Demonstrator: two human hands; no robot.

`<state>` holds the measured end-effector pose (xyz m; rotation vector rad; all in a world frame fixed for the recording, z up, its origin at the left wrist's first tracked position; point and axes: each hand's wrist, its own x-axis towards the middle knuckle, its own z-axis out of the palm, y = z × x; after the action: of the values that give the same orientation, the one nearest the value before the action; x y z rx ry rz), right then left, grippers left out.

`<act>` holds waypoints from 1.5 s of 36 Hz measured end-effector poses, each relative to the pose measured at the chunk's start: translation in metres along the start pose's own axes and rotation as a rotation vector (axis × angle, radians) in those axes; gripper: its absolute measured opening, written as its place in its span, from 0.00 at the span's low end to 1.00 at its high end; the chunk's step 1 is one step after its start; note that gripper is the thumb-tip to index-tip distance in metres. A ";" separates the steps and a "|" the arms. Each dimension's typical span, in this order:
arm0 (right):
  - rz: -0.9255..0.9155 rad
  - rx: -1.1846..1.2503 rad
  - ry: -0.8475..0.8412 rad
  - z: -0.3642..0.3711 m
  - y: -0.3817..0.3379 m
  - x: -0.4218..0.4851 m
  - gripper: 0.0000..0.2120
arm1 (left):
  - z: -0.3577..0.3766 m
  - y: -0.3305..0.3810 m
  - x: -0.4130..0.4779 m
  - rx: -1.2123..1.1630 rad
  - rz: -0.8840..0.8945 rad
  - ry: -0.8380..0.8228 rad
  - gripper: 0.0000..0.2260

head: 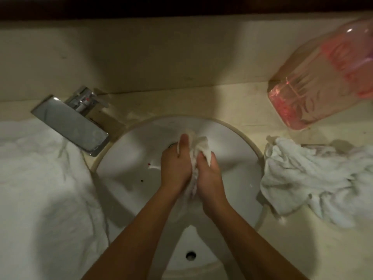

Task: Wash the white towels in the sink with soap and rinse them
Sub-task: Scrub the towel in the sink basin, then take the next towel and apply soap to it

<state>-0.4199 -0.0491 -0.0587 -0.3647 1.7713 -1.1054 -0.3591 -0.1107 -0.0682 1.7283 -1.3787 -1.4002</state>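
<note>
A small white towel [198,146] is bunched up over the middle of the round white sink [129,158]. My left hand [176,164] grips its left side and my right hand [210,174] grips its right side, pressed close together with the cloth squeezed between them. The towel's lower part is hidden between my palms. A crumpled white towel [314,178] lies on the counter to the right of the sink, partly over its rim. A large white towel [44,188] covers the counter on the left.
A chrome tap [74,122] juts over the sink's upper left rim; no water runs from it. A clear jug of pink liquid soap [323,77] stands on the beige counter [302,249] at the upper right. The wall rises behind the sink.
</note>
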 end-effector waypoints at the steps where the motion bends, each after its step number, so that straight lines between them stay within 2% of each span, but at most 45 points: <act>1: -0.013 0.023 -0.017 -0.004 -0.002 -0.003 0.10 | -0.002 0.003 -0.002 0.003 0.023 -0.010 0.24; 5: -0.059 -0.009 -0.043 -0.021 -0.023 -0.012 0.11 | -0.005 0.024 -0.022 -0.034 0.076 -0.023 0.25; 8: -0.080 -0.019 0.037 -0.041 -0.042 -0.015 0.09 | -0.010 0.049 -0.045 -0.061 0.120 -0.099 0.22; 9: -0.067 0.012 0.060 -0.047 -0.051 -0.017 0.11 | -0.012 0.060 -0.053 -0.050 0.167 -0.115 0.21; 12: 0.036 0.223 0.060 -0.065 -0.073 -0.027 0.35 | -0.020 0.093 -0.076 0.079 0.342 -0.210 0.22; 13: 0.069 0.333 0.021 -0.071 -0.080 -0.034 0.37 | -0.020 0.103 -0.082 0.170 0.390 -0.264 0.24; 15: 0.095 0.438 -0.041 -0.085 -0.097 -0.052 0.35 | -0.019 0.122 -0.093 0.360 0.448 -0.382 0.26; 17: 0.070 0.492 -0.064 -0.100 -0.110 -0.067 0.33 | -0.016 0.141 -0.105 0.408 0.446 -0.499 0.31; 21: 0.005 0.654 0.034 -0.138 -0.121 -0.087 0.23 | -0.004 0.178 -0.128 0.149 0.412 -0.653 0.51; 22: -0.008 0.706 0.078 -0.148 -0.122 -0.090 0.22 | 0.002 0.183 -0.131 0.075 0.429 -0.682 0.52; 25: -0.036 0.830 0.163 -0.182 -0.124 -0.101 0.21 | 0.029 0.191 -0.137 -0.031 0.429 -0.753 0.46; 29: -0.024 0.897 0.314 -0.227 -0.122 -0.108 0.21 | 0.070 0.203 -0.153 -0.080 0.303 -0.842 0.41; 31: -0.044 0.840 0.447 -0.247 -0.120 -0.105 0.23 | 0.090 0.205 -0.160 -0.053 0.250 -0.893 0.40; 32: -0.052 0.705 0.507 -0.255 -0.116 -0.103 0.26 | 0.099 0.202 -0.161 -0.026 0.237 -0.896 0.41; 34: -0.006 0.349 0.593 -0.269 -0.104 -0.096 0.24 | 0.114 0.188 -0.159 0.085 0.227 -0.846 0.45; 36: 0.072 0.161 0.566 -0.277 -0.091 -0.091 0.19 | 0.123 0.167 -0.148 0.182 0.212 -0.786 0.51; 37: 0.085 0.097 0.572 -0.281 -0.079 -0.082 0.25 | 0.126 0.155 -0.141 0.195 0.182 -0.768 0.52; 38: 0.091 0.028 0.589 -0.280 -0.070 -0.076 0.34 | 0.125 0.146 -0.136 0.195 0.156 -0.753 0.50; 39: 0.087 -0.022 0.611 -0.277 -0.066 -0.074 0.38 | 0.122 0.138 -0.132 0.198 0.137 -0.732 0.46; 40: 0.074 -0.078 0.636 -0.272 -0.064 -0.071 0.34 | 0.117 0.133 -0.129 0.199 0.122 -0.712 0.42; 42: 0.011 -0.206 0.732 -0.249 -0.078 -0.080 0.20 | 0.102 0.125 -0.123 0.184 0.121 -0.661 0.35; 45: -0.147 -0.289 0.762 -0.210 -0.094 -0.085 0.22 | 0.072 0.115 -0.113 0.149 0.162 -0.540 0.22; 47: -0.236 -0.392 0.639 -0.180 -0.094 -0.079 0.19 | 0.045 0.108 -0.109 0.123 0.201 -0.439 0.18; 49: -0.307 -0.452 0.435 -0.142 -0.092 -0.073 0.13 | 0.015 0.098 -0.103 0.110 0.234 -0.325 0.16; 53: -0.341 -0.586 0.015 -0.058 -0.092 -0.079 0.11 | -0.058 0.061 -0.094 0.131 0.266 -0.106 0.19; 54: -0.363 -0.611 -0.060 -0.045 -0.088 -0.080 0.11 | -0.071 0.055 -0.093 0.157 0.286 -0.094 0.20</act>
<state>-0.4404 -0.0203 0.0634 -1.1109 2.0118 -0.7518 -0.3101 -0.0582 0.0395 1.4995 -1.7504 -1.2564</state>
